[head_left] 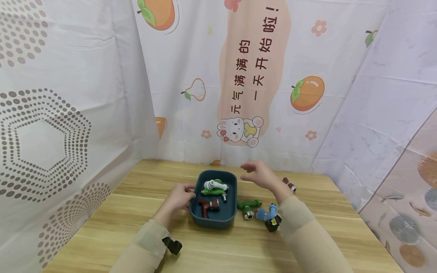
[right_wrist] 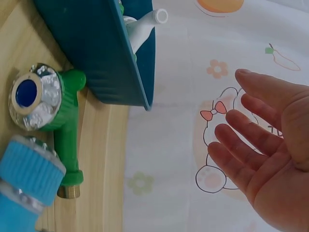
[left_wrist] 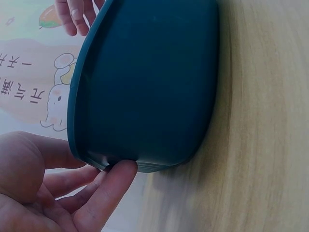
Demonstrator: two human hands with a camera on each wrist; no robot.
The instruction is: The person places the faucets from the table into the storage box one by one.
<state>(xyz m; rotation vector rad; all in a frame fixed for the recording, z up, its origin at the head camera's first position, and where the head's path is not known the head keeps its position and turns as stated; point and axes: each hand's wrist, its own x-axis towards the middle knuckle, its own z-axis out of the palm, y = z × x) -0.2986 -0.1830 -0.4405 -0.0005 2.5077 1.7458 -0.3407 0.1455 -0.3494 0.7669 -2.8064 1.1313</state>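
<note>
A dark teal plastic bin (head_left: 214, 223) stands on the wooden table. My left hand (head_left: 181, 196) holds it at its left end; in the left wrist view the fingers (left_wrist: 108, 193) grip near the rim. Inside the bin lie a white tap (head_left: 216, 185), a green tap (head_left: 213, 192) and a dark red-brown tap (head_left: 209, 205). To the right of the bin, my right hand (head_left: 261, 175) is raised above the table, its fingers spread and nothing in it. Nearest below it are a green tap (right_wrist: 67, 130) with a silvery end and a light blue tap (right_wrist: 31, 169).
Farther right, a brown tap (head_left: 289, 184) lies partly behind the right forearm. The wooden table (head_left: 112, 227) ends at the back against a printed curtain (head_left: 191, 132). Black cameras sit on both wrists.
</note>
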